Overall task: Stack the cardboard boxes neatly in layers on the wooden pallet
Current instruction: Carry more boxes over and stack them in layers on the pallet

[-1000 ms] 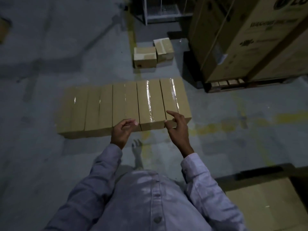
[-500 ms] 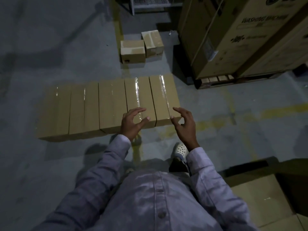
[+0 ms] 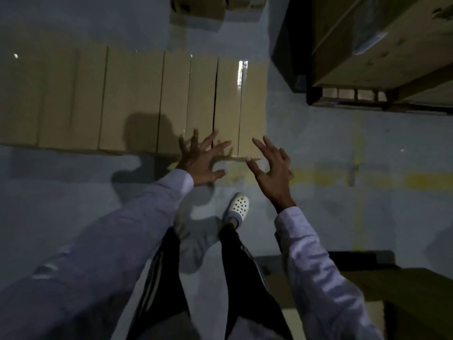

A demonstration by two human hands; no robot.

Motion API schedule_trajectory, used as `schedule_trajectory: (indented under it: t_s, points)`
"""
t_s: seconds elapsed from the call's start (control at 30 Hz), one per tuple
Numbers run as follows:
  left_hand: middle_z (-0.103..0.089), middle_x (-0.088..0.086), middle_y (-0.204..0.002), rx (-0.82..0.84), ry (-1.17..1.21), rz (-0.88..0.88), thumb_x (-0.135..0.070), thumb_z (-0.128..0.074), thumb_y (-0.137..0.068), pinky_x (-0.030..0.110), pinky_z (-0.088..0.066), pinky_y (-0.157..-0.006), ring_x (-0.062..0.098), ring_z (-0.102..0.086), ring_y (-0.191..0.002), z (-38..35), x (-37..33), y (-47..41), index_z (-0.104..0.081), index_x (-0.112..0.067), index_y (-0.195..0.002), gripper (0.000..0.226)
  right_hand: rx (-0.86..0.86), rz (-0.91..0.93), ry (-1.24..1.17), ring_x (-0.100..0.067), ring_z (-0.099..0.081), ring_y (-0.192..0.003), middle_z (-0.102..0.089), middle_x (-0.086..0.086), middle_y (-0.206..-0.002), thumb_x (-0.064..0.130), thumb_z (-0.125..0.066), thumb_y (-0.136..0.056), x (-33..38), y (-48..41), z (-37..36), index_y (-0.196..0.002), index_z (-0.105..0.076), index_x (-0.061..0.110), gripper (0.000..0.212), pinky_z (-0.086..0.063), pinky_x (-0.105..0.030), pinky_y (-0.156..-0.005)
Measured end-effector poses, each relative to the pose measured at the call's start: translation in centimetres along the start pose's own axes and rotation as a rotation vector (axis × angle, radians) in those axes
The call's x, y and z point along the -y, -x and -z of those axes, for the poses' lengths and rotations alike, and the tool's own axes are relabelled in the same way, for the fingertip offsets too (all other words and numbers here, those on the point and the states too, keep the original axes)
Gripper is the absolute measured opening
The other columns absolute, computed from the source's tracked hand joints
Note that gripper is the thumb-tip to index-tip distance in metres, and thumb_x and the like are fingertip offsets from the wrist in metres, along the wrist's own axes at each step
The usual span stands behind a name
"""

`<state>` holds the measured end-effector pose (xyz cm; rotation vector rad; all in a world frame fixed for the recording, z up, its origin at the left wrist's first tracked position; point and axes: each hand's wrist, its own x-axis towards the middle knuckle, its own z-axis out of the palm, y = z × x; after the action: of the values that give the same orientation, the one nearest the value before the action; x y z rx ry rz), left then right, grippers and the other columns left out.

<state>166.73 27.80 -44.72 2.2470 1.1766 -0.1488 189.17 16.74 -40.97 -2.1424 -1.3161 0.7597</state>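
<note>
Long tan cardboard boxes (image 3: pixel 132 99): side by side on grey concrete floor (image 3: pixel 343 148).
Left hand (image 3: pixel 201 160): splayed, empty, over row's near edge.
Right hand (image 3: pixel 272 168): fingers apart, empty, at rightmost near corner.
Big brown carton (image 3: pixel 382 57): print unreadable.

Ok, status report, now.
Left hand open, right hand open, holding nothing. Both over end box near edge, contact unclear. Nothing between hands and box.

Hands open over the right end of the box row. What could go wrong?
1. The end box sits tight against its neighbour; the left hand over that narrow seam may find little finger room.
2. Both it and the right hand are at the near end only, so a long box might tip.
3. The shoe is close to that end if it drops.
</note>
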Motion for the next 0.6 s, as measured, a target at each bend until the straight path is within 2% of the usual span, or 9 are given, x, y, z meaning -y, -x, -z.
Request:
schedule_trajectory:
  t_s: [0.1, 0.2, 0.33, 0.43, 0.53, 0.6]
  points:
    - [0.012, -0.012, -0.178, 0.037, -0.111, -0.023, -0.087, -0.053, -0.08, 0.083, 0.01, -0.116, 0.044, 0.021, -0.161, -7.9, 4.8, -6.7, -0.01, -0.061, -0.162, 0.096, 0.036, -0.043, 0.054, -0.032, -0.022, -0.159, -0.032, 0.028, -0.169, 0.083, -0.05, -0.094, -7.3, -4.5, -6.3, -0.15, -0.045, 0.064, 0.059, -0.027, -0.065, -0.121]
    - [0.014, -0.009, -0.178, 0.021, -0.157, -0.038, -0.089, -0.052, -0.078, 0.088, 0.002, -0.114, 0.045, 0.02, -0.161, -14.7, 9.0, -12.6, -0.007, -0.058, -0.164, 0.102, 0.037, -0.075, 0.098, -0.032, -0.021, -0.159, -0.031, 0.031, -0.168, 0.086, -0.047, -0.092, -14.3, -9.0, -12.7, -0.149, -0.043, 0.067, 0.06, -0.025, -0.07, -0.119]
    - [0.015, -0.007, -0.178, -0.017, -0.223, -0.094, -0.073, -0.074, -0.075, 0.088, 0.002, -0.112, 0.05, 0.021, -0.159, -21.6, 13.4, -18.6, -0.009, -0.054, -0.166, 0.114, 0.058, -0.058, 0.177, -0.037, -0.006, -0.164, -0.021, 0.036, -0.17, 0.082, -0.053, -0.093, -21.4, -14.5, -20.0, -0.15, -0.038, 0.07, 0.06, -0.007, -0.081, -0.116]
    - [0.022, 0.006, -0.177, -0.024, -0.3, -0.073, -0.064, -0.09, -0.066, 0.091, -0.007, -0.111, 0.057, 0.018, -0.157, -24.6, 15.4, -22.6, -0.002, -0.056, -0.165, 0.133, 0.009, -0.072, 0.247, -0.035, 0.001, -0.164, -0.016, 0.038, -0.17, 0.081, -0.054, -0.095, -25.5, -18.0, -23.5, -0.15, -0.035, 0.072, 0.059, 0.0, -0.082, -0.114]
    - [0.024, 0.014, -0.175, -0.018, -0.266, 0.013, -0.065, -0.099, -0.05, 0.091, -0.005, -0.109, 0.058, 0.018, -0.156, -25.8, 16.6, -25.7, 0.005, -0.062, -0.161, 0.152, 0.008, -0.091, 0.303, -0.036, 0.001, -0.165, -0.016, 0.038, -0.17, 0.087, -0.048, -0.094, -28.8, -20.2, -25.7, -0.15, -0.032, 0.073, 0.06, 0.004, -0.084, -0.113]
    - [0.023, 0.015, -0.175, -0.012, -0.275, 0.009, -0.066, -0.1, -0.043, 0.09, -0.003, -0.109, 0.059, 0.019, -0.155, -25.8, 16.5, -26.7, 0.007, -0.063, -0.161, 0.159, 0.055, -0.116, 0.344, -0.039, 0.007, -0.164, -0.009, 0.041, -0.17, 0.09, -0.043, -0.094, -30.5, -20.4, -26.2, -0.151, -0.027, 0.076, 0.061, 0.009, -0.086, -0.112]
